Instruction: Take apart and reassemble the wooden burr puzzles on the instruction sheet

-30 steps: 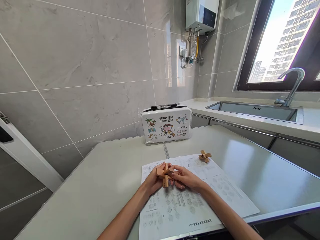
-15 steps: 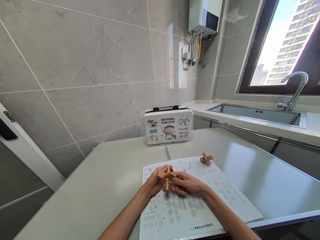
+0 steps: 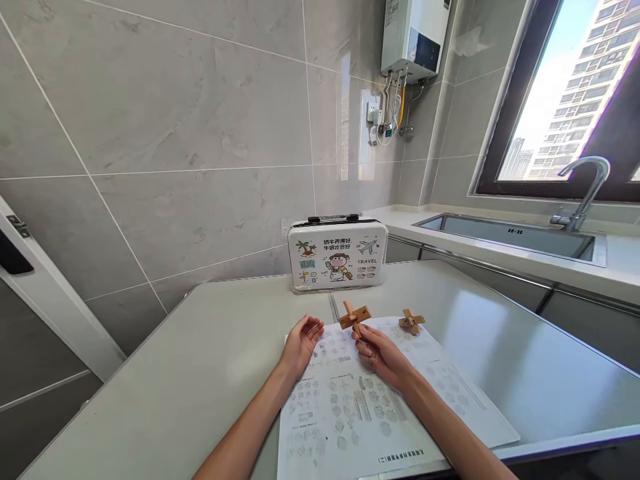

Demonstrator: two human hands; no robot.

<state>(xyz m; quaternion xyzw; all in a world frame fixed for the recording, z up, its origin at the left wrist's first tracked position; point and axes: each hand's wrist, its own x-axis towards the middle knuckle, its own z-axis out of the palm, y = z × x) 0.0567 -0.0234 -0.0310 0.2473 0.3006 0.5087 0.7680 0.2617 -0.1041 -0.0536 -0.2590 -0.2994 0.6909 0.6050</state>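
Note:
In my right hand [image 3: 379,352] I pinch a wooden burr puzzle [image 3: 355,315] by one of its arms, raised a little over the sheet. Its crossed, notched bars point several ways. My left hand [image 3: 302,341] is apart from it, fingers loosely curled with nothing in them, above the left edge of the printed paper sheet [image 3: 350,407]. A second cross-shaped wooden puzzle [image 3: 411,321] lies on the sheet's far right corner, beyond my right hand. Small diagrams and text cover the paper.
A white cartoon-printed case [image 3: 338,257] stands at the back of the pale table [image 3: 210,373], near the tiled wall. To the right is a counter with a sink [image 3: 510,230] and tap [image 3: 590,190]. A water heater [image 3: 413,40] hangs above.
My left hand has let go of the wooden puzzle and moved left. My right hand has carried it up and to the right, away from the left hand. The other puzzle stays put.

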